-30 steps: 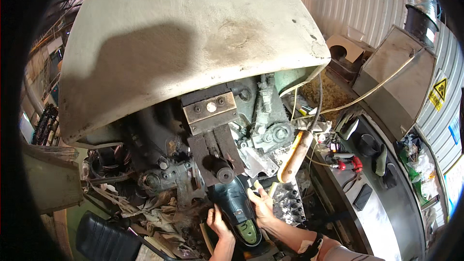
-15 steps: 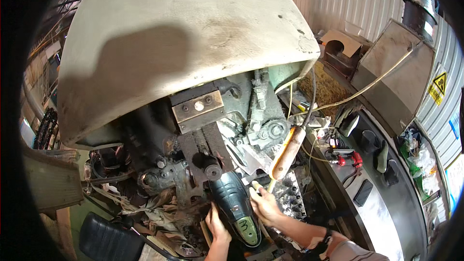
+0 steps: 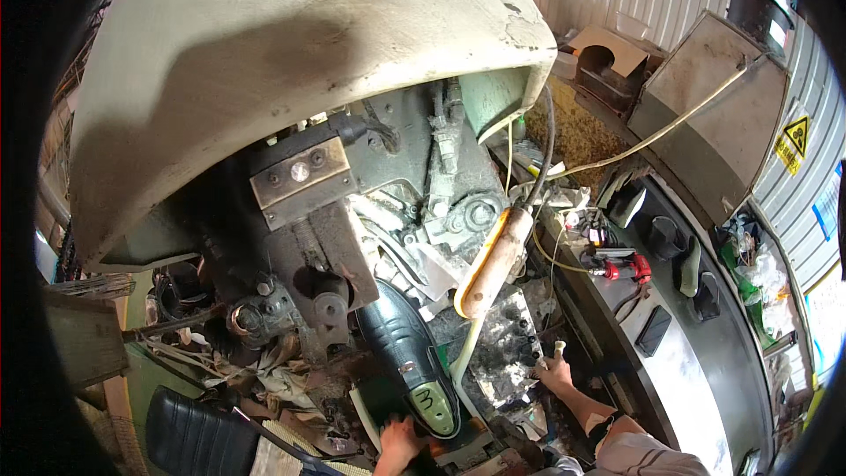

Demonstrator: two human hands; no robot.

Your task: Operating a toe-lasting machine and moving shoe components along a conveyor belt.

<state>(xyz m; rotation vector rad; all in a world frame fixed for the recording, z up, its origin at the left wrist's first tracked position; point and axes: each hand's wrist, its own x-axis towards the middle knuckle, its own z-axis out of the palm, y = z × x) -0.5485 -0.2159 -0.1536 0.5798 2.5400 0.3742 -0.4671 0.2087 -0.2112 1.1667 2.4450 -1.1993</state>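
Observation:
A black shoe upper [image 3: 397, 326] sits on a green shoe last [image 3: 432, 407] with a handwritten mark. It lies at a slant, its far end under the arm of a greasy machine [image 3: 304, 247]. My left hand [image 3: 399, 441] is beside the near end of the last, fingers loosely bent, with nothing visible in them. Out to the right of the shoe, my right hand [image 3: 555, 373] is over the edge of the machine's metal block [image 3: 507, 348]. Its fingers are apart, with pale covers on the tips, and it holds nothing I can see.
An orange-and-white lamp [image 3: 491, 264] hangs right of the shoe. A large pale hood [image 3: 308, 26] overhangs the machine. On the right bench are a red power tool [image 3: 630, 267], a phone [image 3: 654, 330] and dark shoe parts [image 3: 667, 236]. A black seat [image 3: 198, 432] is at lower left.
Both hands have come away from the shoe: the left toward its near end, the right outward to the right. The view has shifted, so the machine and shoe appear further left.

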